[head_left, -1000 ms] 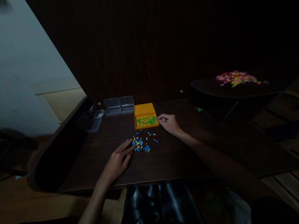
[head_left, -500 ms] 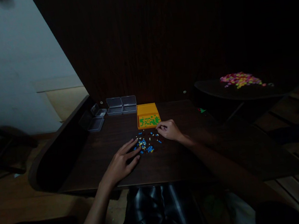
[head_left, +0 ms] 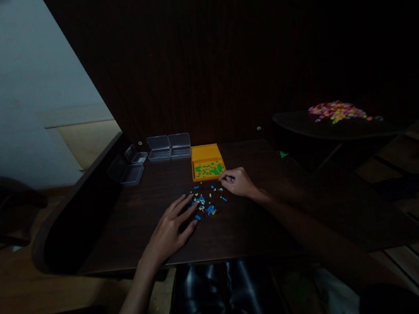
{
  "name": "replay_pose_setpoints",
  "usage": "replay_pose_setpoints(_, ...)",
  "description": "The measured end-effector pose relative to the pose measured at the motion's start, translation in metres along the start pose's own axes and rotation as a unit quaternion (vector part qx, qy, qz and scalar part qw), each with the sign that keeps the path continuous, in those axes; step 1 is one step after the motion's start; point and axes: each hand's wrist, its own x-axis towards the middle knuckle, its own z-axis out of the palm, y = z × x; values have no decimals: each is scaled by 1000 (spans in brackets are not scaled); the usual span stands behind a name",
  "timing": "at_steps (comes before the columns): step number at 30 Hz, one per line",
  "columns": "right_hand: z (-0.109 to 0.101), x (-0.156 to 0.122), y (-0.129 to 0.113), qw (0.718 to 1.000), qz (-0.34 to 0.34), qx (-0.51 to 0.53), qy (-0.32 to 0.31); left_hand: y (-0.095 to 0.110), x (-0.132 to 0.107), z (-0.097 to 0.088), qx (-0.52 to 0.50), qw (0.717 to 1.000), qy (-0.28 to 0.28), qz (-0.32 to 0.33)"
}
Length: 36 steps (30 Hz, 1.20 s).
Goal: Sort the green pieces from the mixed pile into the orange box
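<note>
Small blue, white and yellow building bricks (head_left: 210, 210) lie scattered on the dark wooden desk (head_left: 241, 232). My left hand (head_left: 170, 229) rests with fingers spread at the left side of this pile, its fingertips touching the nearest pieces. Beyond the bricks stands an open yellow box (head_left: 205, 152) with many small green pieces (head_left: 209, 169) in its tray. My right hand (head_left: 237, 182) is closed just off the box's front right corner, thumb and fingers pressed together. Whatever may be between those fingertips is hidden.
Clear plastic boxes (head_left: 170, 154) with raised lids stand at the back left, and another clear box (head_left: 133, 174) is by the left side panel. A heap of pink, yellow and orange pieces (head_left: 337, 110) covers part of a shelf at right. A dark panel rises behind the desk.
My left fingers have shifted slightly among the bricks, and a blue brick now lies by the thumb. My right hand has hardly moved. The view has shifted a little.
</note>
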Motion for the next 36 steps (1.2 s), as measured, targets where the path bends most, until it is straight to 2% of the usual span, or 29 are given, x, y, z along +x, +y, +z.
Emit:
replay_pose_setpoints(4,1,0,1,1000,12,-4,1,-5,0,6,19,999,-9,-35)
replay_pose_setpoints(8,3,1,3,1000,10,-3,9,-5,0,5,19,999,-31,-22)
replay_pose_setpoints(14,4,2,5,999,30,20,41,-3,2,3,15,999,-8,-39)
replay_pose_setpoints(19,4,4,10,992,64,83,74,-6,5,6,36,997,-64,-38)
replay_pose_setpoints(24,5,6,15,983,87,124,104,-4,1,6,20,996,-3,-84)
replay_pose_setpoints(28,6,6,17,983,85,125,103,-3,0,4,22,996,0,-82)
replay_pose_setpoints(30,5,5,18,986,79,121,86,-3,1,4,31,996,-14,-82)
replay_pose_setpoints(32,3,5,17,989,73,123,40,-2,2,4,36,995,-20,-91)
replay_pose_setpoints(36,-3,4,15,981,69,140,-116,-1,1,5,28,995,-7,-94)
